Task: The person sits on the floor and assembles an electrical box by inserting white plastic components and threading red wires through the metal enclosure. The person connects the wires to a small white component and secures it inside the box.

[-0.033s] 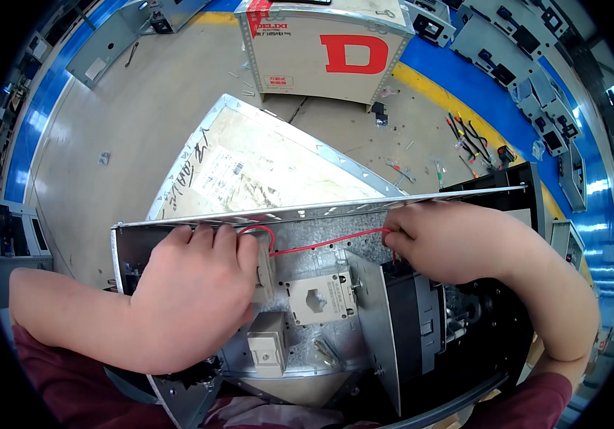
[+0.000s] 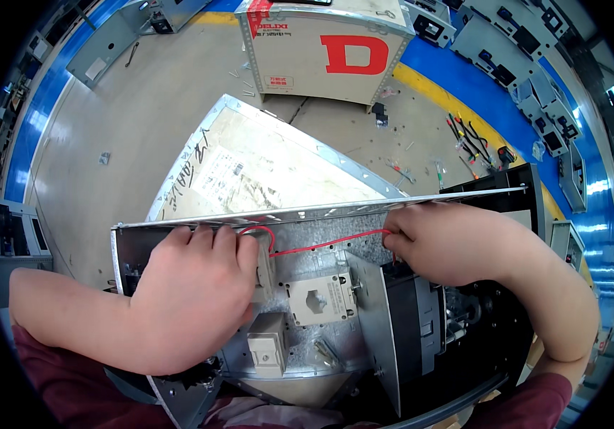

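A galvanized metal panel lies tilted in front of me, carrying two beige ring-shaped blocks and a black switch unit. A thin red wire runs across its upper part. My left hand lies knuckles-up on the panel's left side, fingers curled at the wire's looped end beside a third beige block. My right hand pinches the wire's other end at the panel's top edge, above the black unit.
Behind the panel a flat metal tray lined with paper lies on the grey floor. A beige cabinet stands at the back. Loose tools and wires are scattered right, near grey enclosures along a blue strip.
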A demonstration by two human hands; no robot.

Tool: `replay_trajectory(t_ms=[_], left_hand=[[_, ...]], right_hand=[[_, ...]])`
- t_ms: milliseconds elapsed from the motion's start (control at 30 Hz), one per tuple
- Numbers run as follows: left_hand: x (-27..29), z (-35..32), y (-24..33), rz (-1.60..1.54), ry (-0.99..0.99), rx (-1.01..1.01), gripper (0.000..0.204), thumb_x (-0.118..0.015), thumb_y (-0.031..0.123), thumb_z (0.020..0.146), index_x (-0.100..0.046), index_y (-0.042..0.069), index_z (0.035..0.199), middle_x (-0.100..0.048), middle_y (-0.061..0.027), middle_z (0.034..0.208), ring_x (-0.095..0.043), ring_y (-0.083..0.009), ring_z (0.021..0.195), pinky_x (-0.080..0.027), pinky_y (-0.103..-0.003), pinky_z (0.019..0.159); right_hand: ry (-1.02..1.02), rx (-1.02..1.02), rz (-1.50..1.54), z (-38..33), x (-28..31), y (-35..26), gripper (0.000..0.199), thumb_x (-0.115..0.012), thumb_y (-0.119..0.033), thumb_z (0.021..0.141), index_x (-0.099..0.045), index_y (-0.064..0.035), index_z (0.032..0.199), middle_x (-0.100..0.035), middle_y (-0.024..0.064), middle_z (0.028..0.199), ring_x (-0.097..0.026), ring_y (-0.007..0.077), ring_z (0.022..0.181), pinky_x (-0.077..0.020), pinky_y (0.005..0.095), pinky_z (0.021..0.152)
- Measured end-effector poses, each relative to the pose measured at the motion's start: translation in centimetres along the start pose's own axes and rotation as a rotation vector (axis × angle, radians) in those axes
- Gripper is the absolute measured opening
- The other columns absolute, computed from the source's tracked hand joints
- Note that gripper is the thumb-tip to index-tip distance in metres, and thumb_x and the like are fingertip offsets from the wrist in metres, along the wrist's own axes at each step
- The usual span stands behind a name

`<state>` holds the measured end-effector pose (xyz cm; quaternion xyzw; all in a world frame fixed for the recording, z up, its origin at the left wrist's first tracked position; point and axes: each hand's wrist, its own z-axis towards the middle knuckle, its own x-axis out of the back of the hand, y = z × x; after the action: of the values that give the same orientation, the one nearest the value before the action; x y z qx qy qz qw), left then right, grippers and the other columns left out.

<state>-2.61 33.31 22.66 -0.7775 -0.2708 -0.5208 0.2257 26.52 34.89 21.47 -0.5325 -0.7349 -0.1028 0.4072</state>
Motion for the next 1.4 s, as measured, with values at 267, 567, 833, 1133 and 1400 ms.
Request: replay_trajectory(t_ms=[267, 567, 833, 1133, 1400], left_hand=[[-0.4, 0.3, -0.1, 0.063, 0.047, -0.023, 0.053, -0.087, 0.034, 0.069, -0.060, 0.000, 0.098, -0.065, -0.0092, 0.081, -0.067, -0.0258, 0.082, -0.052, -0.038, 0.078], [0.1, -0.2, 0.9, 0.027, 0.064, 0.065, 0.070, -0.088, 0.033, 0.063, -0.062, -0.007, 0.114, -0.068, -0.0183, 0.097, -0.067, -0.0324, 0.097, -0.051, -0.045, 0.091], [0.2, 0.0, 0.5, 0.136, -0.006, 0.042, 0.057, -0.075, 0.026, 0.086, -0.059, 0.004, 0.135, -0.067, -0.0100, 0.107, -0.069, -0.0255, 0.089, -0.056, -0.037, 0.075], [1.4, -0.7, -0.2, 0.307, -0.295, -0.037, 0.051, -0.072, 0.028, 0.089, -0.061, 0.002, 0.131, -0.069, -0.0086, 0.105, -0.070, -0.0246, 0.095, -0.056, -0.035, 0.084], [1.6, -1.0, -0.9, 0.239, -0.263, -0.097, 0.043, -0.071, 0.026, 0.088, -0.067, 0.002, 0.124, -0.071, -0.0099, 0.104, -0.068, -0.0267, 0.100, -0.054, -0.038, 0.090]], right_hand=[[0.179, 0.021, 0.081, -0.8, -1.4, 0.7, 0.020, -0.061, -0.004, 0.089, -0.075, 0.0065, 0.096, -0.071, 0.0266, 0.099, -0.074, 0.0384, 0.098, -0.0608, 0.0449, 0.088], [0.185, 0.117, 0.203, -1.2, 0.0, 0.9, 0.018, -0.066, -0.010, 0.084, -0.072, 0.0076, 0.083, -0.069, 0.0241, 0.088, -0.073, 0.0383, 0.084, -0.0611, 0.0455, 0.075], [0.093, -0.015, 0.447, -2.0, 2.1, -0.4, 0.029, -0.065, -0.014, 0.088, -0.067, 0.0093, 0.104, -0.068, 0.0230, 0.099, -0.068, 0.0422, 0.095, -0.0580, 0.0475, 0.085], [0.034, -0.197, 0.441, -1.1, 3.8, -2.7, 0.028, -0.065, -0.015, 0.090, -0.068, 0.0058, 0.109, -0.070, 0.0219, 0.102, -0.069, 0.0411, 0.097, -0.0577, 0.0464, 0.087], [0.017, -0.249, 0.407, -0.7, 4.1, -3.6, 0.027, -0.065, -0.016, 0.093, -0.069, 0.0028, 0.113, -0.071, 0.0209, 0.104, -0.069, 0.0400, 0.099, -0.0575, 0.0454, 0.088]])
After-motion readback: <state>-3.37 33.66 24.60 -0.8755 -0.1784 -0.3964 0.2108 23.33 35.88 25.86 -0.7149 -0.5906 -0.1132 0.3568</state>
